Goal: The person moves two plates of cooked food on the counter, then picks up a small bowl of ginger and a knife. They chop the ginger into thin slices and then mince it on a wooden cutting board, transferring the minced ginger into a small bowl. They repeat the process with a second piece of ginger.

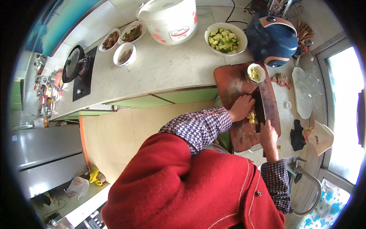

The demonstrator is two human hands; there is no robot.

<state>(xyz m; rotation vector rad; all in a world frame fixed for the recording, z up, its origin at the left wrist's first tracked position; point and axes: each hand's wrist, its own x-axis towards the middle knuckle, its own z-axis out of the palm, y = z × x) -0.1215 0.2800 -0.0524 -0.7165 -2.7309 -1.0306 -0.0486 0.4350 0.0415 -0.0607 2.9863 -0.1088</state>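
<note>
A reddish-brown cutting board [231,80] lies across the counter corner. My right hand [268,137] grips the handle end of a cleaver [259,104] with a wide dark blade, which stands over the board. Against the blade's left side rests my left hand [243,107], fingers bent over; whether it pinches anything under them is hidden. Finely cut yellowish pieces [251,117] lie just below my left hand, beside the blade. At the board's far end sits a small white bowl [262,76] with chopped pale green-yellow bits.
Beyond the board stand a bowl of cut green squash [244,43], a blue air fryer [271,40] and a white rice cooker [174,25]. To the right are a tray of glasses [300,107], a black cloth [298,136] and a faucet [317,191]. Small dishes [117,60] stand left.
</note>
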